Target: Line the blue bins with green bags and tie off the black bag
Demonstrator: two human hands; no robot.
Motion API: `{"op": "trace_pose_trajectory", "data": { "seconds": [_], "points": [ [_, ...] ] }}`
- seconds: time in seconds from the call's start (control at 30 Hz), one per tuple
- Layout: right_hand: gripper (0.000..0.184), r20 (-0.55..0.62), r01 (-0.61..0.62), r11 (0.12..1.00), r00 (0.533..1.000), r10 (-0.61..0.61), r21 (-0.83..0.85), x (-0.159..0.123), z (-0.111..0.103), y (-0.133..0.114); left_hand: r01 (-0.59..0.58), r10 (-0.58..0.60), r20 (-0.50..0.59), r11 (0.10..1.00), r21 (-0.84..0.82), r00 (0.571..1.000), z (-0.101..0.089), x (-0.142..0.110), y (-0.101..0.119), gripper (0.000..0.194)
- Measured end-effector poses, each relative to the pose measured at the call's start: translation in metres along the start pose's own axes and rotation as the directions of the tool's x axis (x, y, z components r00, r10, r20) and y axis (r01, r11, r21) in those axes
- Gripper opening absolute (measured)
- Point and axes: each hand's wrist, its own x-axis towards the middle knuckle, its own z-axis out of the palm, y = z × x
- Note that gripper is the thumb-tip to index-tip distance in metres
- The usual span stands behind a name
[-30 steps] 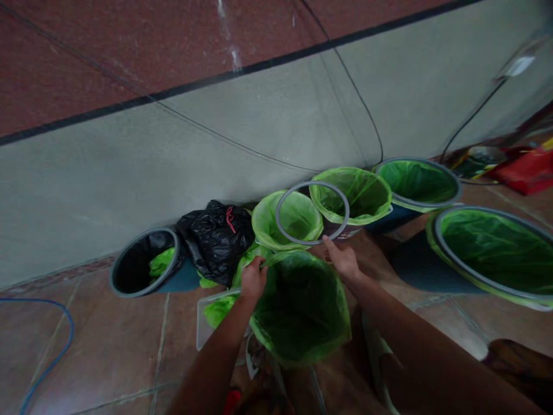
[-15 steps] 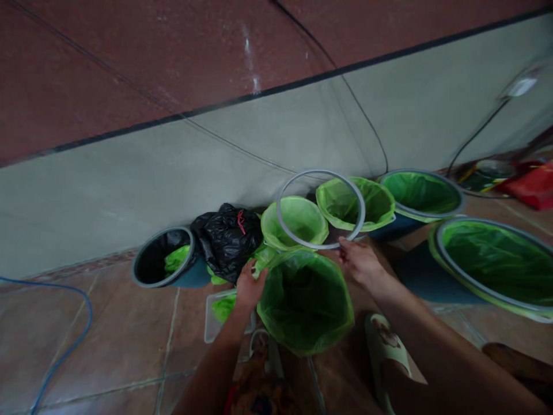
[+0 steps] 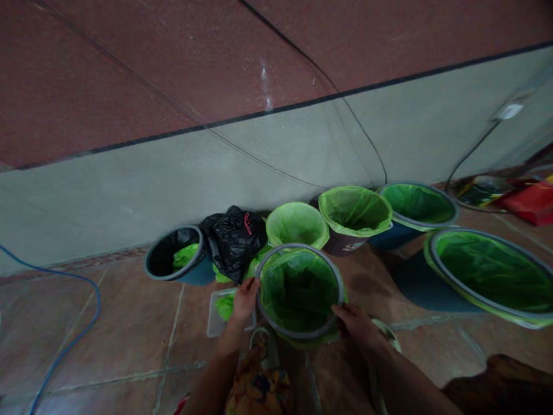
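Observation:
A grey plastic rim ring [image 3: 298, 335] lies over the mouth of the trash bin in front of me. Inside that bin a green trash bag [image 3: 302, 288] lines the walls, and its edge pokes out below the ring at the lower right. My left hand [image 3: 245, 297] grips the ring's left side. On the ring's right side, the fingers of my right hand [image 3: 355, 320] are closed, thumb on top. The bin's outer body is hidden beneath the bag and ring.
Behind stand two green-lined bins [image 3: 298, 225]. To the right are two larger ringed bins [image 3: 432, 288]. At left are a black trash bag [image 3: 235, 239], a dark bin [image 3: 201, 271] and a clear plastic tray [image 3: 212, 323]. A blue hose [image 3: 93, 288] crosses the floor.
My right hand has brought the ring down from above the rear bins onto the front bin. My left hand has moved from the bag's edge to the ring's left side.

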Motion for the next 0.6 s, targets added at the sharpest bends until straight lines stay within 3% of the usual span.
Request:
{"op": "trace_pose_trajectory", "data": {
  "seconds": [0.1, 0.23, 0.43, 0.6],
  "points": [
    [0.03, -0.009, -0.027, 1.0, 1.0, 0.027, -0.008, 0.005, -0.004, 0.007, -0.061, 0.059, 0.023, 0.989, 0.136, 0.998, 0.002, 0.002, -0.004, 0.033],
    [0.031, -0.063, -0.011, 0.986, 0.998, 0.001, -0.164, 0.006, -0.012, 0.01, -0.068, 0.055, 0.054, 0.962, 0.265, 0.997, 0.008, 0.0, -0.004, 0.028],
    [0.032, -0.072, 0.053, 0.888, 0.993, -0.097, -0.456, 0.01, -0.021, 0.006, -0.056, 0.035, 0.077, 0.951, 0.303, 0.996, 0.011, -0.007, 0.006, 0.021],
    [0.029, -0.141, 0.062, 0.807, 0.974, -0.178, -0.587, 0.013, -0.027, 0.01, -0.045, 0.02, 0.073, 0.929, 0.367, 0.997, 0.013, -0.008, 0.006, 0.021]
  ]
}}
